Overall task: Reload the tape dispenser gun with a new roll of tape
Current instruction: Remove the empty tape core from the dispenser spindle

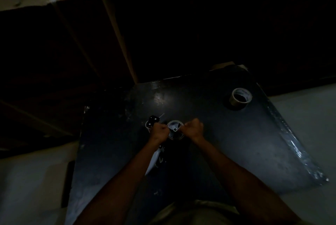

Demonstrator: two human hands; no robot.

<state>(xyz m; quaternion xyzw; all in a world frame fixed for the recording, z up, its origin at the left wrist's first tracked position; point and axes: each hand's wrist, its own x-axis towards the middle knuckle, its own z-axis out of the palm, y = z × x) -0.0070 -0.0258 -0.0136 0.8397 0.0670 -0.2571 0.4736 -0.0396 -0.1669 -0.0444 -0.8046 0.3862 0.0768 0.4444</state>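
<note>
Very dim, faint glare on table (160,97), dark blurred edges

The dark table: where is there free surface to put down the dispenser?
The table is bare in a wide patch between the right hand and the tape roll at the far right corner, and along the right edge. Near the left edge is also bare. The middle is crowded: both hands, left hand included, close on the tape dispenser.

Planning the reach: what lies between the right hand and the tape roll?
Nothing: in the head view, only bare dark tabletop separates the right hand from the tape roll.
</note>
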